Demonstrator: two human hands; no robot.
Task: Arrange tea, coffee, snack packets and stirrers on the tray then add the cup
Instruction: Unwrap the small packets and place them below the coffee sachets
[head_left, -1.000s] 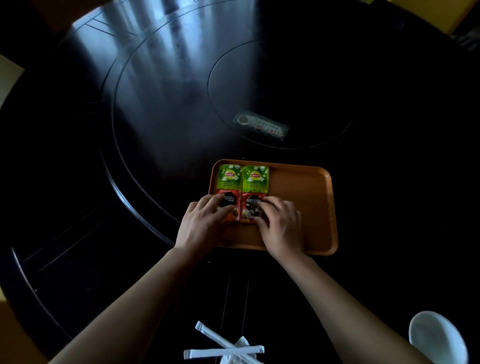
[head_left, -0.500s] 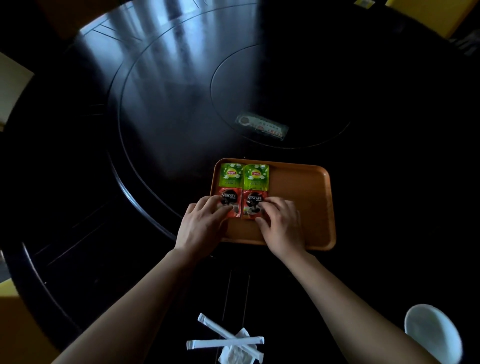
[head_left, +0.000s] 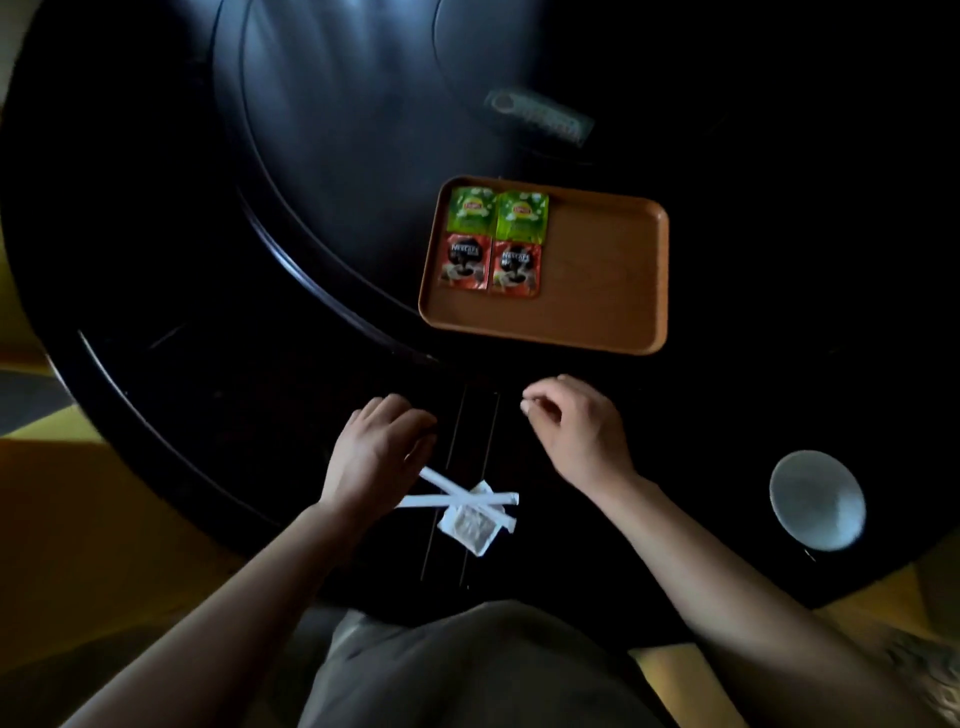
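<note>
Resting on the dark table (head_left: 156, 260), the orange tray (head_left: 608, 291) carries two green tea sachets (head_left: 496, 215) above two red coffee sachets (head_left: 491, 265), packed edge to edge in its left half; the right half is bare. Both hands hover empty between tray and body — the left hand (head_left: 376, 452) loosely curled just above the stirrers (head_left: 457, 499), the right hand (head_left: 582, 431) with fingers half bent, well apart from it. Two paper-wrapped stirrers lie crossed over a small white packet (head_left: 467, 527). These are probably light, flat and flimsy: a pinch at one end, lifted off the slick tabletop, should serve. The white cup (head_left: 815, 499) stands near the right edge, likely rigid and breakable — grip by its rim.
</note>
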